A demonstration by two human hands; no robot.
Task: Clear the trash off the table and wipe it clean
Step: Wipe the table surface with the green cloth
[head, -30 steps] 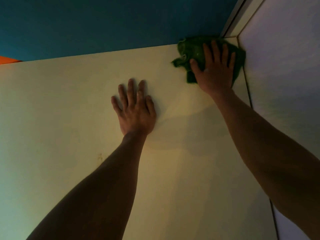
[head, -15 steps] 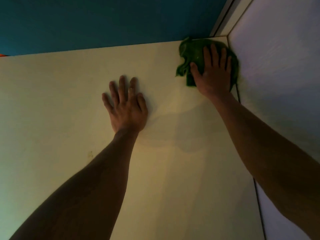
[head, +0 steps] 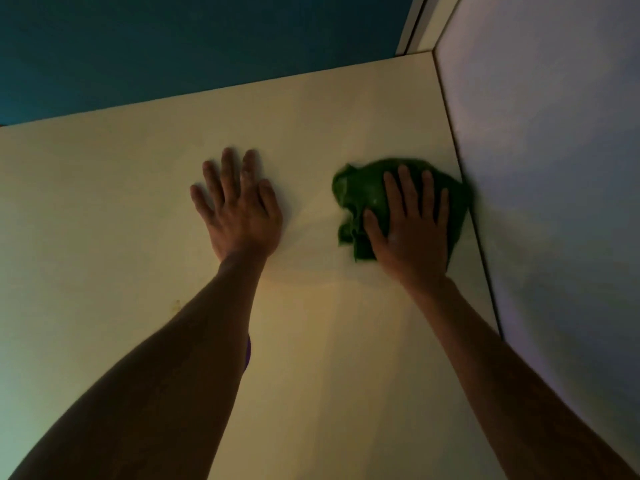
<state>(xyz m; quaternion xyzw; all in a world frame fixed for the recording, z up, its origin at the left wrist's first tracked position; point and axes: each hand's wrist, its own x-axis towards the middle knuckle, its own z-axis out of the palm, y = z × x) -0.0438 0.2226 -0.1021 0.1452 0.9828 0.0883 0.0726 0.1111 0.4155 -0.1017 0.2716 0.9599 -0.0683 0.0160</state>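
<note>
- The right hand [head: 412,230] lies palm down on a crumpled green cloth [head: 360,199], fingers straight and slightly spread, pressing it flat against the table [head: 104,220]; it is not curled round the fabric.
- The left hand [head: 239,206] rests flat on the bare tabletop, fingers extended and fanned, holding nothing.
- The two hands are near each other, with a strip of bare table between them; both bare forearms reach in from the lower edge of the view.
- The cloth bunches out past the right hand's thumb side and fingertips, and its right edge sits just beside the pale wall [head: 554,168] that borders the table.
- No brand, label or writing can be read on the cloth, the table or the wall.
- Compared with a second ago, the cloth and right hand have come away from the far right corner of the table, where they were pressed, toward the person along the wall edge.
- The left hand is planted flat in much the same pose as before.
- The table is a pale cream surface in dim light, with a small brownish mark [head: 176,304] to the left of the left forearm.
- A faint curved sheen shows on the surface near the wrists.
- Beyond the far edge lies a dark teal area [head: 207,46].
</note>
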